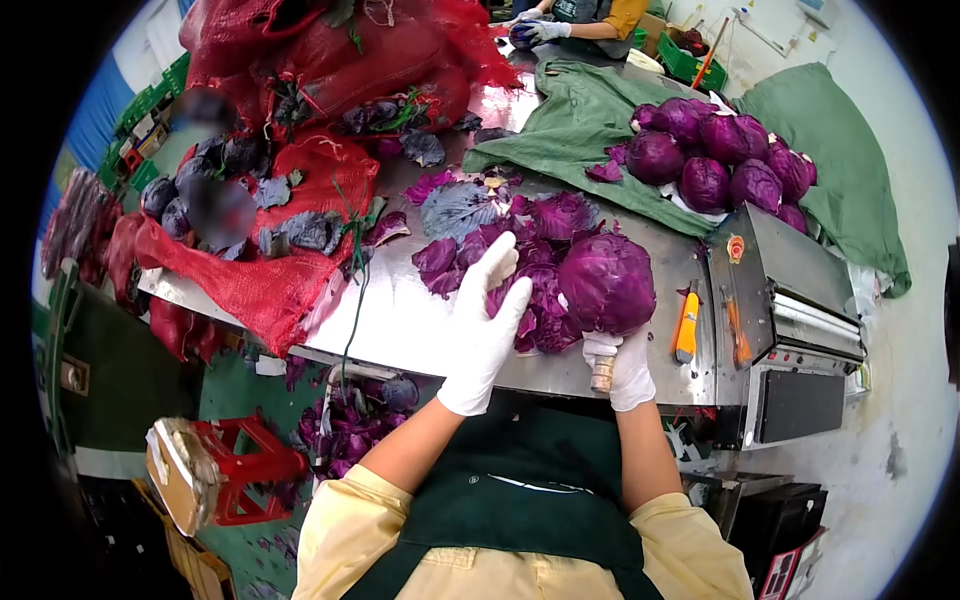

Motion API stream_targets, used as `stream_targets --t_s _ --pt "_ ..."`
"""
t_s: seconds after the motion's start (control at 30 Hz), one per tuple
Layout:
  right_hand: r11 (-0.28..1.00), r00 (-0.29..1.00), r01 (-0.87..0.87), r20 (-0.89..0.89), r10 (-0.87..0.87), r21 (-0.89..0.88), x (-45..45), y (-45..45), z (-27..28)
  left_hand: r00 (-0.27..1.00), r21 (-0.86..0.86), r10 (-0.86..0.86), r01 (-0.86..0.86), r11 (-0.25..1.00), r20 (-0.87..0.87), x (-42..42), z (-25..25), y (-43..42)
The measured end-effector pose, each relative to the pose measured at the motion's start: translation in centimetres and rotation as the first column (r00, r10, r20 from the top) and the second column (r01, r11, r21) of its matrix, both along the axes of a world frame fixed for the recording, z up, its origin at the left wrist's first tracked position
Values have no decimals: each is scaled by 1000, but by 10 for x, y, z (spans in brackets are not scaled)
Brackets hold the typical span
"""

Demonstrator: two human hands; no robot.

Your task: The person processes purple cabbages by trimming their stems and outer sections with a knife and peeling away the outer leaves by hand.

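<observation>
A trimmed red cabbage (607, 283) sits at the front of the metal table, against my right hand (630, 370). In a white glove, that hand is closed round a wooden-handled tool (602, 374); its blade or head is hidden. My left hand (487, 325), also gloved in white, is open to the left of the cabbage, fingers spread and holding nothing. Loose purple cabbage leaves (540, 290) lie between and behind my hands. A dull outer leaf (458, 209) lies farther back.
Several trimmed cabbages (705, 185) are piled on green cloth (560, 115) at the right. An orange cutter (687, 325) lies beside a wrapping machine (790, 290). Red mesh sacks (330, 75) and untrimmed cabbages (160, 196) fill the left. A red stool (250, 470) stands below; another person (590, 20) works opposite.
</observation>
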State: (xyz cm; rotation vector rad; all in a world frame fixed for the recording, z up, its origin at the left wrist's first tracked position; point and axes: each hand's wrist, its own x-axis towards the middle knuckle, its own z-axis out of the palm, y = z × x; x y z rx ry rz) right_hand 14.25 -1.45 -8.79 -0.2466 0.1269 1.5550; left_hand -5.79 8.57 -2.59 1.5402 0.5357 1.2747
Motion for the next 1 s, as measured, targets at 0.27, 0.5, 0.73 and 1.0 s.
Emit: stream_targets --t_s 0.27,0.5,0.73,1.0 --pt "999 997 -19 -70 22 42 -10 -2 14 991 114 -44 59 992 -128 8 -13 -6" --pt "998 993 -25 -115 31 49 -15 4 22 964 334 65 25 942 -256 8 0 -15" --pt "993 999 22 31 -25 113 -21 7 19 972 323 25 54 945 -233 13 4 -16" --pt "969 987 102 100 -127 227 -10 2 21 963 320 6 84 944 -271 0 -20 1"
